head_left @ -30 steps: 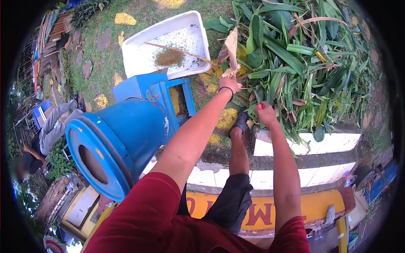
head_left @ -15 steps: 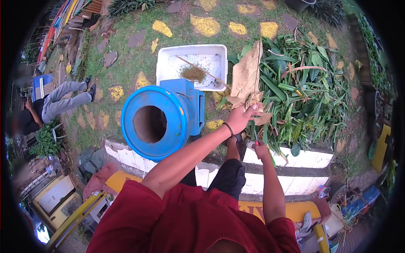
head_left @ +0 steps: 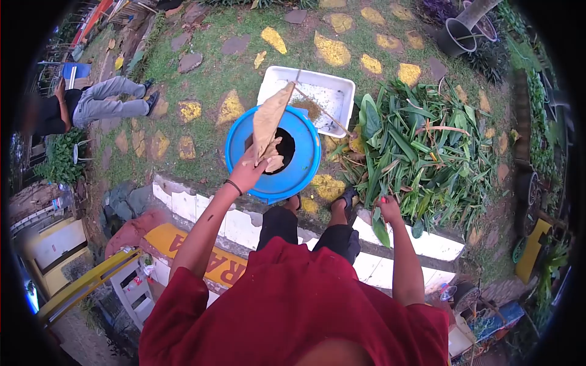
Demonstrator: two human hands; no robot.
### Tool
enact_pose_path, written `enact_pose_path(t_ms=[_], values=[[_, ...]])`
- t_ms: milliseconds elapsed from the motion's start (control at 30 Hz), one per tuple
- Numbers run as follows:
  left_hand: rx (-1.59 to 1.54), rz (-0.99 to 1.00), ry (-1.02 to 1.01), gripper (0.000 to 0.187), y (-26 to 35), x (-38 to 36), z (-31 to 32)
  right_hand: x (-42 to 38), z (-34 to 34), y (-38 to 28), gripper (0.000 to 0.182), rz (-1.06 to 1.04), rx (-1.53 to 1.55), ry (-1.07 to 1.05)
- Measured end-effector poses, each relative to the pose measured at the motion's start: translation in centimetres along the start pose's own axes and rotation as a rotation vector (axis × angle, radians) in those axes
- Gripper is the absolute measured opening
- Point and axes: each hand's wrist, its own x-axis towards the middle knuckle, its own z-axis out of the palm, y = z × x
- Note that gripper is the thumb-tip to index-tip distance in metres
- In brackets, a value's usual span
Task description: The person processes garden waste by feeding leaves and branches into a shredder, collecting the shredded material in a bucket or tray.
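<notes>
Grass [head_left: 210, 76] beyond blue rim [head_left: 308, 165] (leaf [head_left: 268, 119] above)

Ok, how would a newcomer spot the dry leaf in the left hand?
Start at the blue drum in the middle, with a dark hole in its top. The left hand holds the dry leaf so it partly covers that hole in the view. It is pale brown and pointed, unlike the mostly green leaves heaped to the right.

Both hands [head_left: 246, 177] [head_left: 389, 210] closed, well apart

Letters "RA" [head_left: 233, 277], dark red, on orange ledge [head_left: 160, 236]; "A" [head_left: 177, 243] farther left.
</notes>
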Motion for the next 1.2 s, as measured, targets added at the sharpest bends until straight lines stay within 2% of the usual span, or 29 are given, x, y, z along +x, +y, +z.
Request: enact_pose_path(t_ms=[67,100,133,200,233,267,300,333,400,467,500,567,600,667,700,733,767,833,867,933,1000,1100,1133,1200], values=[[0.288,0.389,-0.039,0.063,-3.0,2.1,0.1,-1.6,0.8,-1.7,0.053,-0.033,-0.049,0.011],[0.275,0.303,-0.183,0.077,-4.3,3.6,0.0,-2.0,1.0,-2.4,0.054,-0.052,0.007,-0.010],[0.268,0.302,-0.178,0.077,-4.7,3.6,-0.3,-3.1,1.1,-4.3,0.055,-0.073,0.062,-0.033],[0.491,0.138,-0.135,0.084,-4.9,3.9,-1.1,-4.5,1.8,-6.8,0.053,-0.071,0.129,-0.037],[0.538,0.046,-0.214,0.089,-2.4,2.9,-2.6,-4.5,2.4,-7.2,0.051,-0.133,0.217,-0.017],[0.535,0.047,-0.215,0.089,-1.8,2.6,-3.2,-4.7,3.1,-7.5,0.050,-0.193,0.306,0.002],[0.466,0.124,-0.196,0.088,-1.6,2.2,-3.6,-4.8,3.4,-8.6,0.050,-0.139,0.381,-0.090],[0.396,0.199,-0.174,0.087,-1.6,2.0,-3.8,-5.3,3.6,-10.0,0.050,-0.137,0.377,-0.090],[0.312,0.243,-0.168,0.081,-1.5,1.9,-4.0,-5.8,3.7,-13.5,0.053,-0.152,0.818,-0.182],[0.392,0.214,-0.133,0.069,-2.3,1.4,-4.0,-7.6,3.2,-19.2,0.056,-0.167,1.076,-0.286],[0.392,0.215,-0.138,0.069,-2.8,1.0,-4.0,-7.1,3.6,-20.8,0.056,-0.163,1.077,-0.283],[0.199,0.201,0.019,0.055,-4.0,0.4,-4.3,-5.9,3.9,-23.9,0.056,-0.183,0.846,-0.229],[0.203,0.199,0.025,0.055,-4.0,-0.2,-4.7,-7.3,4.0,-25.9,0.056,-0.431,0.715,-0.240],[-0.021,0.206,0.133,0.042,-3.9,-2.6,-4.6,-9.3,5.4,-28.9,0.057,-0.759,0.461,-0.289],[-0.168,0.235,0.198,0.032,-5.5,-3.0,-3.4,-10.2,6.0,-30.2,0.059,-0.714,0.272,-0.262],[-0.168,0.244,0.184,0.032,-6.5,-3.6,-2.6,-11.0,6.6,-31.8,0.062,-0.763,0.137,-0.147],[-0.208,0.202,0.204,0.030,-7.4,-4.4,-2.0,-11.1,7.5,-33.1,0.063,-0.681,0.129,-0.123],[-0.309,0.115,0.222,0.027,-8.6,-5.7,-0.6,-10.7,7.7,-34.1,0.063,-0.708,0.066,-0.067],[-0.373,0.067,0.198,0.026,-9.0,-6.6,0.8,-10.8,8.1,-33.9,0.062,-0.715,0.001,-0.015],[-0.535,-0.006,0.070,0.025,-7.9,-8.3,3.6,-9.9,6.4,-31.9,0.058,-0.705,-0.038,-0.066],[-0.536,-0.026,-0.111,0.025,-6.5,-9.3,7.4,-6.8,5.6,-27.6,0.053,-0.707,0.248,-0.114],[-0.390,-0.010,-0.409,0.026,-4.7,-8.8,14.1,-4.2,2.8,-21.0,0.050,-0.487,0.351,-0.012],[-0.256,0.096,-0.499,0.026,-3.4,-8.2,15.1,-2.8,2.7,-18.2,0.051,-0.435,0.386,0.024],[0.128,0.706,-0.283,0.026,2.1,-6.4,13.3,-2.4,2.3,-13.0,0.050,-0.281,0.410,0.015]])
